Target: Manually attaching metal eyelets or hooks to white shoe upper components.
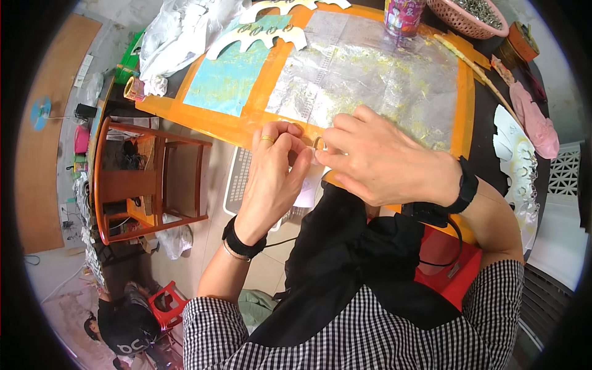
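At the near edge of the table (213,123), our right hand (385,160) pinches a small ring (319,143), probably light, stiff and best gripped by its rim; our left hand (275,166) curls beside it, hold unclear.

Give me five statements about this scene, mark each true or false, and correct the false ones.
1. The left hand and right hand come together at a small loop. True.
2. Both wristbands are white. False: the wristbands are black.
3. A gold-coloured ring is on the left hand. True.
4. The basket is blue. False: the basket is pink.
5. A thin stick lies on the table. True.
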### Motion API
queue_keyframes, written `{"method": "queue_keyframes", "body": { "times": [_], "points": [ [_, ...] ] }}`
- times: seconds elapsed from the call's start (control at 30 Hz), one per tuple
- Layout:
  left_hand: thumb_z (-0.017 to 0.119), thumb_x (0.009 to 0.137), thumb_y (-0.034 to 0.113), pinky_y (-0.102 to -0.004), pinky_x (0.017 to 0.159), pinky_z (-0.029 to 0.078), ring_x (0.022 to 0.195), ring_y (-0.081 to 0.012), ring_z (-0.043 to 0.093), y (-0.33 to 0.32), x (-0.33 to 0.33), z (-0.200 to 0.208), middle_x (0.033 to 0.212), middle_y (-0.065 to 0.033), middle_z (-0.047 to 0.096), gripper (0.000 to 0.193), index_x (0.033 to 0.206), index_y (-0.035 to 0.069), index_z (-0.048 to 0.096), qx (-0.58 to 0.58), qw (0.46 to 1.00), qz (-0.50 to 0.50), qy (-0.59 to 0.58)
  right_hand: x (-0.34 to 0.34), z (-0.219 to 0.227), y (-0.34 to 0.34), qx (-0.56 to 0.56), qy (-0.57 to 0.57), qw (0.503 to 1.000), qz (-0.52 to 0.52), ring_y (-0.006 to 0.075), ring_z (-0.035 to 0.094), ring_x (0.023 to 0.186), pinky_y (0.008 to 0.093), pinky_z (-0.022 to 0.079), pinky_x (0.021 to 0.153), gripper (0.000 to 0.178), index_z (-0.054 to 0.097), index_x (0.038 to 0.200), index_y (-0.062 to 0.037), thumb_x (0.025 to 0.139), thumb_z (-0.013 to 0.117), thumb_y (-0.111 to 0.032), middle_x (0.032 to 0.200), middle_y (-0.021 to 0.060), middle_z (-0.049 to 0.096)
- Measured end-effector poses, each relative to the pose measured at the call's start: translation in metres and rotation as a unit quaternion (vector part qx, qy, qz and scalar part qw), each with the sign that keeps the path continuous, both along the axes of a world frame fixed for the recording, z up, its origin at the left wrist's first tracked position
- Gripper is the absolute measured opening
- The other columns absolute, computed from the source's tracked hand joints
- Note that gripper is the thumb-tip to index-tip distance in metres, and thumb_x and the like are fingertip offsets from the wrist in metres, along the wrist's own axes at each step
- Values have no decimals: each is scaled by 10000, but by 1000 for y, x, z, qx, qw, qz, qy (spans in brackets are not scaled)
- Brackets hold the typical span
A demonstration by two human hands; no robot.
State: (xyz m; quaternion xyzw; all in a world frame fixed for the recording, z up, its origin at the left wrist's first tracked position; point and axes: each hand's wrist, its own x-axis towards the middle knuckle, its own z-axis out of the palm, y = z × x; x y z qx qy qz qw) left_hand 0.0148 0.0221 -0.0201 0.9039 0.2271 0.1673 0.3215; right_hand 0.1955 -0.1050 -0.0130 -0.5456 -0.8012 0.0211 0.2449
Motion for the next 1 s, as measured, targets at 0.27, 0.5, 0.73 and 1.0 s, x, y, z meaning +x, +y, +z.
{"method": "queue_keyframes", "body": {
  "times": [0.27,0.5,0.73,1.0],
  "points": [
    [723,830,9,-433,858,478,1004,-370,547,2,2,-5,1096,-173,589,155,873,-14,575,105,994,-22,-8,-3,1,1,3,2,1000,-9,198,539,969,341,412,857,172,714,917,-6,827,696,-152,911,38,586],
    [703,859,-22,-379,810,492,983,-300,560,-1,3,-5,1103,-125,575,155,921,2,563,124,992,-7,-1,-4,5,1,-7,10,1000,-13,203,538,945,337,414,846,155,699,878,20,799,692,-114,886,48,578],
    [722,831,7,-445,783,496,915,-354,593,5,2,-6,1012,-162,590,185,910,-1,555,123,992,-25,2,-7,2,1,-2,14,1000,-16,204,536,930,340,417,836,134,687,840,16,773,699,-100,868,49,564],
    [734,864,0,-384,706,494,808,-263,589,0,3,-3,1012,-120,562,214,947,13,538,125,992,1,7,-5,4,1,-9,21,1000,-13,204,537,929,337,418,834,134,690,842,17,782,698,-103,871,53,562]
  ]
}}
